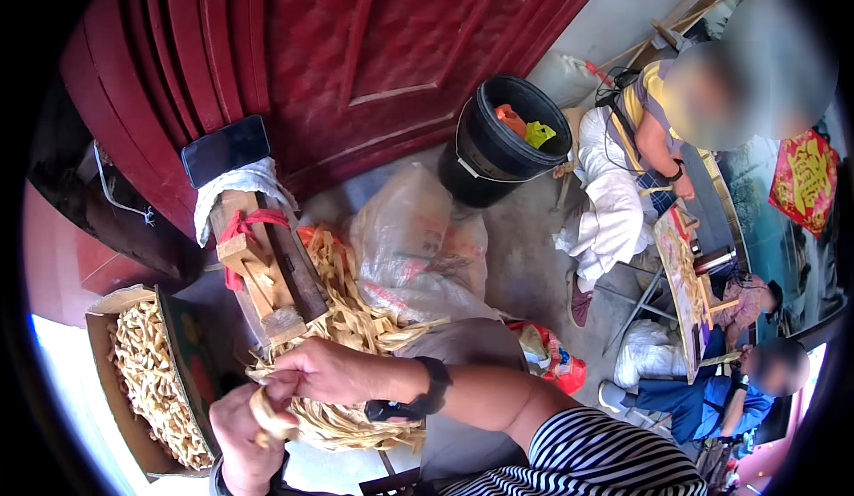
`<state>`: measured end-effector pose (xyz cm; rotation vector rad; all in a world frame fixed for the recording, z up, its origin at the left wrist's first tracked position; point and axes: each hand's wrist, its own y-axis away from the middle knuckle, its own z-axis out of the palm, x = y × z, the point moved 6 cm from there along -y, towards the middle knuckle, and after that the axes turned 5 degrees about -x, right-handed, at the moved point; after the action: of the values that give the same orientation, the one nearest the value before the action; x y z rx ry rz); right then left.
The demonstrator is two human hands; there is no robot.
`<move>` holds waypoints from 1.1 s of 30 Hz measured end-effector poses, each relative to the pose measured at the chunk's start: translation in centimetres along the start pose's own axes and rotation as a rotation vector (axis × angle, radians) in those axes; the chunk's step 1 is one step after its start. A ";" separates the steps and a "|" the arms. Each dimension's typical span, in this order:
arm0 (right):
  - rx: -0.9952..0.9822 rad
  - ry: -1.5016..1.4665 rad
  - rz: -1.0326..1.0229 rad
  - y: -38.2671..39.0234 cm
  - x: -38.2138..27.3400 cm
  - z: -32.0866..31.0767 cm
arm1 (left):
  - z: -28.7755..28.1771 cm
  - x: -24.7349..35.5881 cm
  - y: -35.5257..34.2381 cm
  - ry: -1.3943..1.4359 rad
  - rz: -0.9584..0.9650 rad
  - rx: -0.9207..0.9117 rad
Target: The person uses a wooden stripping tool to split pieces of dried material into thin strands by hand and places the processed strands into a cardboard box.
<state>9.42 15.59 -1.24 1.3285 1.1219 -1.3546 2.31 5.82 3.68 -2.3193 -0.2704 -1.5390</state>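
My left hand [242,438] and my right hand [325,373], with a dark band on its wrist, are close together at the lower middle, both closed on a pale, folded yellowish strip [271,416]. Beneath and behind them lies a loose heap of flat, dried yellowish strips [347,420] on my lap. Just beyond my hands stands a wooden block fixture [260,269] tied with red cloth, with a white cloth [249,182] and a dark phone [227,149] at its far end. My fingertips are partly hidden by each other and the strip.
A cardboard box [111,389] of small knotted pieces is at left. Ahead are a red door [400,24], plastic sacks [405,242] and a black bucket [471,171]. A red bag [556,367] lies at right, where several people [649,122] work around a small table [674,300].
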 end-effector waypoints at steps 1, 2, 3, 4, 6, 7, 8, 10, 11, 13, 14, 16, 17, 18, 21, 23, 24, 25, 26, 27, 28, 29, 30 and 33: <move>-0.123 -0.257 0.120 -0.4 0.5 0.9 | -0.4 1.0 -0.2 -0.300 0.156 -0.040; -0.249 -0.520 0.236 -0.5 0.3 2.1 | -0.6 2.0 -0.2 -0.608 0.308 -0.087; -0.256 -0.639 0.334 0.0 -0.2 2.4 | -0.4 1.8 0.0 -0.510 0.346 -0.044; -0.228 -0.793 0.431 0.5 1.4 3.3 | -0.4 2.4 0.0 -0.604 0.405 -0.045; -0.236 -0.973 0.421 1.2 3.0 4.0 | -0.4 2.9 -0.1 -0.605 0.400 -0.008; -0.322 -1.078 0.375 1.3 3.2 4.2 | -0.6 2.9 0.1 -0.593 0.384 0.013; -0.402 -1.188 0.331 1.4 3.1 4.4 | -0.8 2.9 0.0 -0.512 0.400 0.000; -0.317 -1.010 0.320 1.6 3.2 3.8 | -0.6 2.4 0.3 -0.458 0.387 0.009; -0.274 -1.100 0.390 1.7 3.3 4.0 | -0.8 2.0 0.4 -0.467 0.390 0.018; -0.049 -1.090 0.298 1.1 3.0 3.5 | -1.4 1.3 0.6 -0.458 0.347 0.092; 0.144 -1.014 0.288 0.7 1.8 2.7 | -2.0 1.2 0.7 -0.446 0.303 0.161; 0.181 -0.720 0.130 0.3 0.1 1.7 | -2.6 0.8 0.6 -0.328 0.168 0.188; 0.176 -0.535 0.111 0.3 -0.6 1.1 | -2.5 0.3 0.5 -0.283 0.096 0.111; 0.171 -0.352 0.091 0.3 -1.1 0.5 | -2.5 -0.3 0.3 -0.238 0.024 0.033; 0.105 0.386 -0.155 0.5 -2.7 0.3 | -1.8 -1.5 0.4 -0.256 -0.119 -0.132; 0.070 0.610 -0.172 0.2 -2.8 0.7 | -1.1 -1.8 0.4 -0.343 -0.182 -0.185; 0.052 0.721 -0.181 0.2 -2.8 1.0 | -1.1 -1.7 0.5 -0.293 -0.146 -0.163; 0.034 0.740 -0.104 0.3 -2.1 1.1 | -1.3 -1.8 0.5 -0.244 -0.105 -0.140; -0.015 0.485 -0.013 0.1 -1.5 1.0 | -1.5 -1.7 0.5 -0.196 -0.065 -0.117; -0.064 0.229 0.076 0.0 -1.0 1.0 | -2.2 -1.2 0.3 -0.031 0.001 -0.036; -0.107 -0.026 0.166 0.2 -0.5 1.0 | -3.1 -1.1 0.3 0.131 -0.130 -0.025; -0.141 -0.352 0.358 1.0 1.0 1.6 | -4.7 -1.1 0.4 0.264 -0.188 0.073; -0.152 -0.461 0.360 1.2 0.9 1.6 | -5.9 -1.4 0.6 0.398 -0.246 0.171; -0.144 -0.761 0.394 1.1 -0.1 2.2 | -5.7 -2.1 0.6 0.511 -0.305 0.186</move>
<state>10.07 13.24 -1.12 0.7535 0.3998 -1.2774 -3.19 3.16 3.67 -1.7271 -0.6210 -2.0856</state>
